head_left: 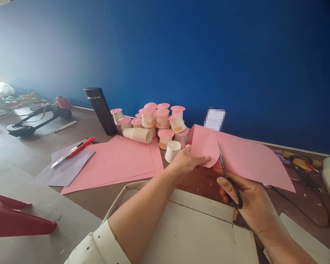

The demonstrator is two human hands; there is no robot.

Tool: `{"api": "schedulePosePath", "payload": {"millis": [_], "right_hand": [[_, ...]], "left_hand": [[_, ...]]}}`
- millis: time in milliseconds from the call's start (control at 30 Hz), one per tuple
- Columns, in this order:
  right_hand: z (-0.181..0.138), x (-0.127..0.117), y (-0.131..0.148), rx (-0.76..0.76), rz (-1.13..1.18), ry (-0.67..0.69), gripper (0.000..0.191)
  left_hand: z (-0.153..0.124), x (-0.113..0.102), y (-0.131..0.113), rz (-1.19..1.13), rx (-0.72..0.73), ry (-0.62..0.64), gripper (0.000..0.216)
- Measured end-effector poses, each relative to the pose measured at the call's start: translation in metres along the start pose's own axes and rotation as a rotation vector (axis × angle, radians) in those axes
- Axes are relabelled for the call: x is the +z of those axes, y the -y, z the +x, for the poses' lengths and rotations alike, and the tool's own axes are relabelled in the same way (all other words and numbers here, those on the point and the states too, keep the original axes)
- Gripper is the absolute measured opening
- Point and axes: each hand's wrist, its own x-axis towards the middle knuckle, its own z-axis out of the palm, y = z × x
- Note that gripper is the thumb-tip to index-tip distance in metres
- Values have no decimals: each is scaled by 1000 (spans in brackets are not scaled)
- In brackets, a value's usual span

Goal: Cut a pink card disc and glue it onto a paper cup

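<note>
My left hand (191,161) pinches the near left edge of a pink sheet of paper (244,154), thumb on top. Black-handled scissors (233,187) are in my right hand (244,194), with thumb and fingers at the handles. Their blades point up and away, at a cut in the sheet's near edge. The sheet bends upward and spreads to the right. Just left of my left hand stands an open white paper cup (172,151). Behind it are several cups with pink paper discs on top (162,119), some stacked on others.
A stack of paper cups (139,135) lies on its side by a black flask (101,112). More pink sheets (121,159), lilac paper (71,167) and a red utility knife (74,151) lie to the left. A white cardboard box (198,227) is in front; a cable (305,211) runs at right.
</note>
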Motion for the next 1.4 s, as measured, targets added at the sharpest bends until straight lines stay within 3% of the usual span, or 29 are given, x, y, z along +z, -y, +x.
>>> {"api": "schedulePosePath", "payload": {"millis": [400, 767, 933, 1167, 1267, 1400], "right_hand": [[1, -2, -2, -9, -4, 17, 63], [16, -1, -6, 43, 42, -30, 63], [25, -4, -18, 64, 32, -78, 62], [38, -3, -31, 3, -29, -172, 50], [38, -2, -28, -38, -54, -200, 43], [36, -3, -25, -48, -77, -184, 45]], "left_hand": [[3, -4, 4, 80, -2, -28, 55], [17, 2, 12, 0, -14, -90, 37], [23, 17, 14, -250, -21, -117, 27], [15, 52, 21, -592, -80, -272, 31], [8, 65, 25, -642, -71, -294, 32], [6, 74, 32, -529, -64, -203, 37]]}}
